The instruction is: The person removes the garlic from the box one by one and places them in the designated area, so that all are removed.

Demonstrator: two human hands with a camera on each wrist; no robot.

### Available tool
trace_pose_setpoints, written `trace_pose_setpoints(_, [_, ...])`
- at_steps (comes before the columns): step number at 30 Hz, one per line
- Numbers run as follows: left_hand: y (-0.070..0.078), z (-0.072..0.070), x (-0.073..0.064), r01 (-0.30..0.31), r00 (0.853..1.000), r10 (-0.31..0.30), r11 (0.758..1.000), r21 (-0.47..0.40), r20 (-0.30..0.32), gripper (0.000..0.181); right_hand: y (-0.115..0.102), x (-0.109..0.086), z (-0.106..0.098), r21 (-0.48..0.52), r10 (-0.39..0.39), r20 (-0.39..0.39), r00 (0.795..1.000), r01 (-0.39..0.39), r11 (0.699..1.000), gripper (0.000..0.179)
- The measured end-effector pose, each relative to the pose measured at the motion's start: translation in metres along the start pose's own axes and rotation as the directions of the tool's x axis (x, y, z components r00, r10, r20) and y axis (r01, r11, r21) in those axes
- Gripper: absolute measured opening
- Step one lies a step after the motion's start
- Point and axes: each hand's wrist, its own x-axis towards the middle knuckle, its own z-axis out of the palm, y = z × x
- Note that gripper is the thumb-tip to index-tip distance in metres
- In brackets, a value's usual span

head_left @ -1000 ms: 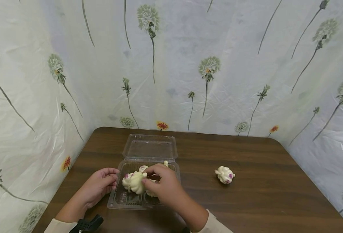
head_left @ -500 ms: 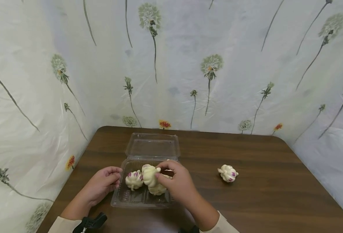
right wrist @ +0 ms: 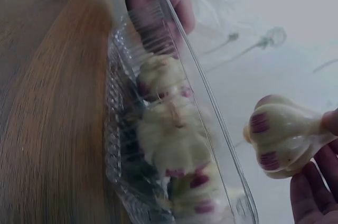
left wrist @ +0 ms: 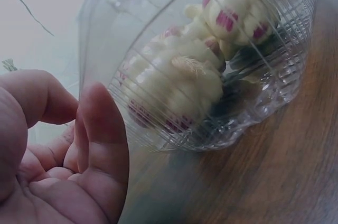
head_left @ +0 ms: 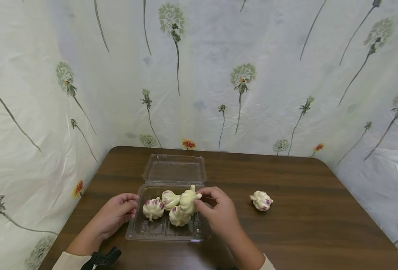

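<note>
My right hand [head_left: 220,212] pinches a garlic bulb [head_left: 187,202] by its stem, over the right half of a clear plastic clamshell box [head_left: 145,229]. In the right wrist view this purple-streaked bulb [right wrist: 282,135] hangs beyond the box's rim level. Several more garlic bulbs lie inside, among them one at the left [head_left: 153,209], one behind it [head_left: 169,200] and one nearer the front [head_left: 179,216]. A stem pokes up behind the held bulb. At the left rim, my left hand [head_left: 116,215] pinches the box edge between thumb and finger, seen closely in the left wrist view.
The box's hinged lid [head_left: 175,168] lies folded back toward the far edge of the brown wooden table [head_left: 297,232]. Another garlic bulb [head_left: 261,200] rests on the table to the right. A flower-printed sheet [head_left: 199,75] hangs around the back and sides.
My right hand has carried the held garlic bulb rightward across the box, uncovering the bulbs at the left and middle. The left hand has stayed at the box's left rim.
</note>
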Motion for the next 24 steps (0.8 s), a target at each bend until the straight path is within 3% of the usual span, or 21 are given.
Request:
trace_pose_setpoints(12, [-0.001,0.001,0.0,0.009,1.0,-0.009,1.0,-0.003,0.018,0.043,0.011,-0.012,-0.027,0.009,0.014,-0.141,0.99,-0.013,1.0,0.019])
trace_pose_setpoints(19, [0.001,0.0,-0.001,0.006,1.0,-0.006,1.0,-0.012,0.014,0.044,0.02,-0.014,-0.041,-0.04,-0.027,-0.252,0.967,0.018,0.999,0.02])
trace_pose_setpoints(24, [0.001,0.0,-0.001,0.001,1.0,0.0,1.0,-0.012,0.022,0.044,0.024,-0.017,-0.051,-0.056,-0.01,-0.301,0.954,-0.007,0.998,0.019])
